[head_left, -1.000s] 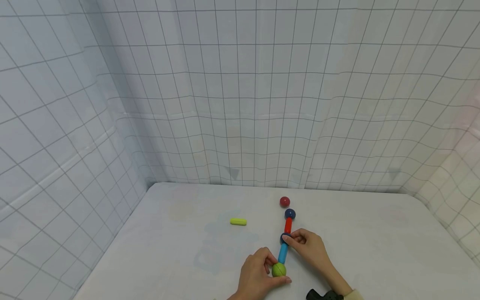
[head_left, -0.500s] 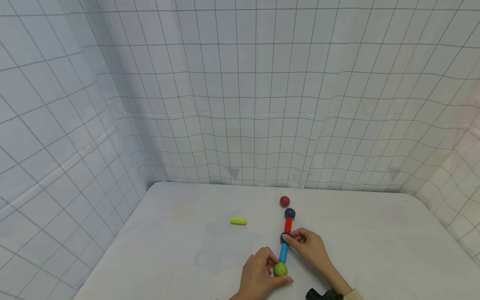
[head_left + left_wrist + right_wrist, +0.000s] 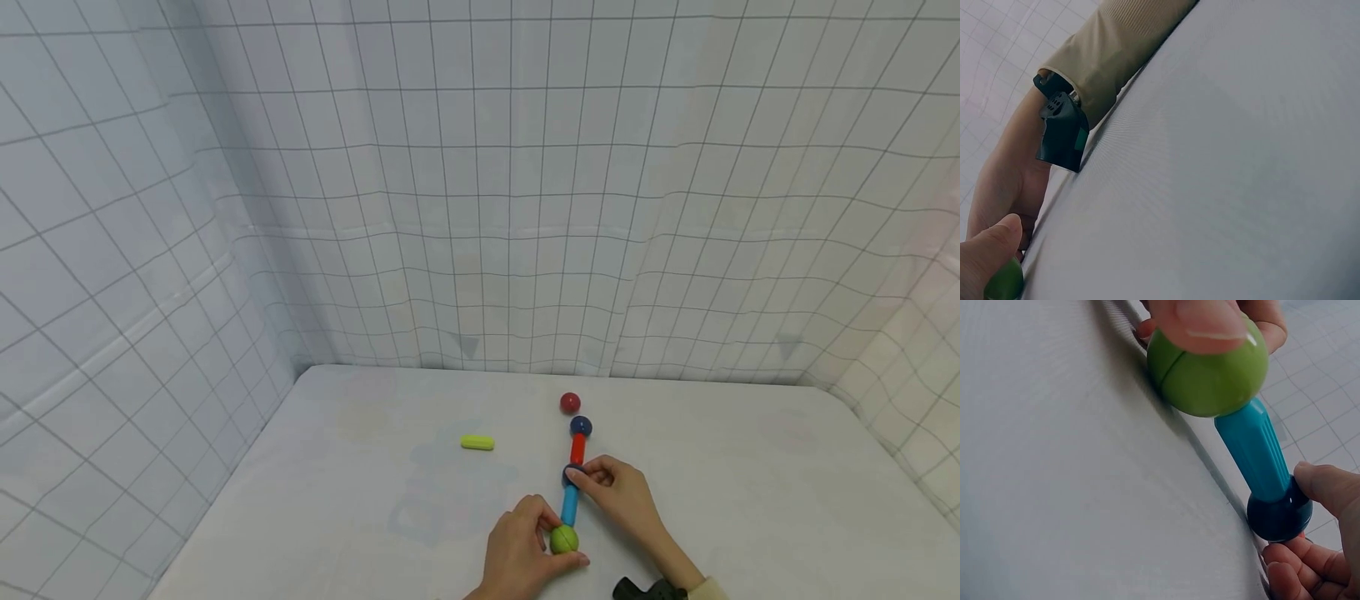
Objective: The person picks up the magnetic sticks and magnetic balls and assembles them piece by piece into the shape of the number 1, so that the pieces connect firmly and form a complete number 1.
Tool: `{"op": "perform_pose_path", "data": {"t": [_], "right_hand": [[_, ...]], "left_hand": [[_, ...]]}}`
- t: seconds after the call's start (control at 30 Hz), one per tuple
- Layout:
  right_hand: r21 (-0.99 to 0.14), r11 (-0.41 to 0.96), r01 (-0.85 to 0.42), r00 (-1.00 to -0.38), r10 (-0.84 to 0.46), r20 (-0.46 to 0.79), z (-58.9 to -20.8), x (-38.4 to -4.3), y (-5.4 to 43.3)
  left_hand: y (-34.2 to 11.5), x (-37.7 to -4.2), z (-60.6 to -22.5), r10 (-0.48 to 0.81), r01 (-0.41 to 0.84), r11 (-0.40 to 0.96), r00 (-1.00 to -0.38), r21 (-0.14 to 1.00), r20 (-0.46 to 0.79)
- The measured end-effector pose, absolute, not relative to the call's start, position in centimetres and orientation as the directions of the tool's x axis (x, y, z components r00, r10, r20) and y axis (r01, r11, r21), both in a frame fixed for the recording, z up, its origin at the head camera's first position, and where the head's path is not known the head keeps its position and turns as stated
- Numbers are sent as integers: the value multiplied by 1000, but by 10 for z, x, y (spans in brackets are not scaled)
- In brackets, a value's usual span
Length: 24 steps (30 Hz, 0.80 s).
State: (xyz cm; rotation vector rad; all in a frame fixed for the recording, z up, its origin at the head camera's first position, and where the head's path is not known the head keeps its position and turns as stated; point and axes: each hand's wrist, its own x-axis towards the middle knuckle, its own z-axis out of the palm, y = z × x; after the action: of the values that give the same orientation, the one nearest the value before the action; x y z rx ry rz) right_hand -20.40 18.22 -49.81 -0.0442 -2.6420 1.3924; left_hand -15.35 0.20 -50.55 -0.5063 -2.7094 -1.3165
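My left hand (image 3: 519,547) holds a green ball (image 3: 564,539) between thumb and fingers at the near end of a chain of pieces. A light blue rod (image 3: 570,505) joins that ball to a dark blue ball (image 3: 572,476), which my right hand (image 3: 621,493) pinches. Beyond it a red rod (image 3: 577,449) leads to a second dark blue ball (image 3: 581,426). In the right wrist view the green ball (image 3: 1210,375) sits against one end of the blue rod (image 3: 1254,450), the dark ball (image 3: 1280,515) at the other. The left wrist view shows only a green edge (image 3: 1005,281) under the thumb.
A loose red ball (image 3: 570,403) lies just past the chain's far end. To the left, a yellow-green rod (image 3: 477,442) rests on the white table (image 3: 337,500). Grid-patterned white curtains (image 3: 480,208) stand behind and at both sides.
My left hand and the green ball have shifted slightly to the right, and the near end of the blue rod has swung with them. My right hand stays nearly still.
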Motion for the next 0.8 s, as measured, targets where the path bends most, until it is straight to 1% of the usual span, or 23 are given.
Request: {"op": "perform_pose_path", "data": {"t": [0.3,0.8], "right_hand": [[-827,561,-36,-987,112,119,-497,-203,182],[-840,542,-31,-985,127,118,-493,-202,181]], "left_hand": [[4,-153,-506,247,340,589,-940,733,237],[9,-153,-504,236,327,604,-944,727,229]]}}
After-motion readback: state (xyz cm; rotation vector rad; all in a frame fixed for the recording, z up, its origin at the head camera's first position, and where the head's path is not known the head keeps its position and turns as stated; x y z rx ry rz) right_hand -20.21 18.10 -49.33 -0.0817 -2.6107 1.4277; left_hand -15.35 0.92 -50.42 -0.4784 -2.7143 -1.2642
